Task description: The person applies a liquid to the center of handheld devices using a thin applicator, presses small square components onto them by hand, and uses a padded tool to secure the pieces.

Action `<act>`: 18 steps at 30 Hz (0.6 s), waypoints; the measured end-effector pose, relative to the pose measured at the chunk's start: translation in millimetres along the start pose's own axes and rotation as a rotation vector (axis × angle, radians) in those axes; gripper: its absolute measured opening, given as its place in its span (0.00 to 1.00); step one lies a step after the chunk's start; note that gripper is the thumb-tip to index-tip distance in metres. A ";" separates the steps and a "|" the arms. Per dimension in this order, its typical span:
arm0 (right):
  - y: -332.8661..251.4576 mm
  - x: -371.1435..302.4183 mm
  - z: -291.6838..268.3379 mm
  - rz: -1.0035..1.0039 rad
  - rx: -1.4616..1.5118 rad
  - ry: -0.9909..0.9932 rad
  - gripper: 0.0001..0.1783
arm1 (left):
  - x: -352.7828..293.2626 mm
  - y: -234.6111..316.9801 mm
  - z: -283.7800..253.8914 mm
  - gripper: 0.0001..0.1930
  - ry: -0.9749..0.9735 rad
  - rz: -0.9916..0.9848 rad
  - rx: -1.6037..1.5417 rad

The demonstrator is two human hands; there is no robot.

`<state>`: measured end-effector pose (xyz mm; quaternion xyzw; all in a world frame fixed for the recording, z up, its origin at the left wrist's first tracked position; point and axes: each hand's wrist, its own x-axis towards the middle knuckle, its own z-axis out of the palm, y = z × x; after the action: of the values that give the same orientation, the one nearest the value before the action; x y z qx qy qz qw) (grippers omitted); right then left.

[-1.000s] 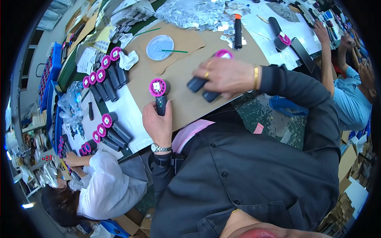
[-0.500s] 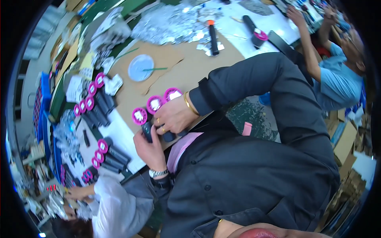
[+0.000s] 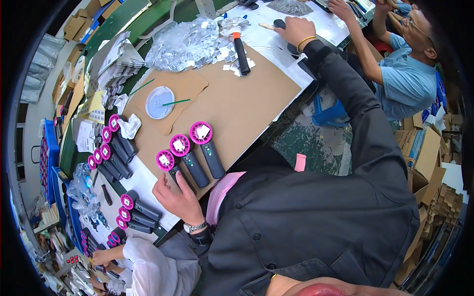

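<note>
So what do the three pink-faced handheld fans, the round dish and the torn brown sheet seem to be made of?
Handheld fans: likely plastic; smooth, satin dark grey handles, evenly coloured pink faces with moulded slots.
Round dish: probably plastic, pale and seemingly translucent.
Torn brown sheet: matte paper or thin cardboard, judging by its ragged edge.

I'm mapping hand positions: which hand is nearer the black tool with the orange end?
Right. In the picture, the right hand is a little up and right of the black tool; the left hand is well below and left, at a pink-ringed device.
</note>
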<state>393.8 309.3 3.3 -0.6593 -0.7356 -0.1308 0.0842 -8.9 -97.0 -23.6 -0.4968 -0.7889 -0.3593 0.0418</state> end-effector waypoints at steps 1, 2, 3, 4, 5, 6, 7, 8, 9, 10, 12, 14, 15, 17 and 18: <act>8.7 4.9 6.5 0.175 0.015 -0.144 0.28 | 0.4 2.3 -0.2 0.21 0.000 0.000 -0.002; 17.8 10.2 14.0 0.176 0.013 -0.142 0.28 | 1.5 5.7 0.1 0.22 -0.019 0.080 -0.023; 19.4 12.3 17.6 0.184 0.056 -0.179 0.29 | 2.5 8.5 -1.1 0.24 -0.039 0.159 -0.039; 21.5 13.5 21.3 0.194 0.096 -0.216 0.30 | 3.6 11.4 -2.5 0.25 -0.060 0.239 -0.056; 25.0 14.1 24.6 0.206 0.136 -0.252 0.31 | 5.0 14.8 -4.6 0.25 -0.061 0.241 -0.058; 30.5 12.2 27.6 0.210 0.133 -0.251 0.31 | 7.0 18.8 -6.8 0.28 -0.145 0.309 -0.100; 37.2 6.6 31.1 0.151 0.188 -0.184 0.30 | 9.0 22.9 -8.2 0.31 -0.231 0.379 -0.144; 26.3 -1.5 23.5 0.079 0.253 -0.120 0.30 | 10.2 24.4 -11.7 0.34 -0.312 0.441 -0.175; 21.4 -13.8 13.5 0.021 0.310 -0.051 0.30 | 11.3 26.4 -11.6 0.34 -0.315 0.448 -0.181; 14.6 -28.4 5.3 -0.102 0.378 0.069 0.29 | 11.7 27.4 -10.9 0.36 -0.365 0.493 -0.132; -7.5 -58.2 -21.1 -0.379 0.483 0.166 0.29 | 12.8 29.9 -8.4 0.41 -0.463 0.587 -0.038; -44.0 -84.3 -67.6 -0.724 0.565 0.139 0.28 | 11.9 31.4 -9.2 0.42 -0.480 0.600 0.005; -56.7 -100.4 -84.8 -0.894 0.590 0.141 0.26 | 14.1 32.9 -4.8 0.43 -0.497 0.623 0.041; -83.4 -127.8 -86.0 -1.089 0.449 0.177 0.20 | 16.1 35.5 3.6 0.44 -0.519 0.659 0.077; -98.7 -139.2 -81.7 -1.149 0.478 0.155 0.18 | 15.1 34.8 6.4 0.43 -0.507 0.663 0.089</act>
<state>308.1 143.0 31.7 -0.1104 -0.9732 -0.0344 0.1987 13.7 -73.1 -3.7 -0.7942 -0.5864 -0.1584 -0.0191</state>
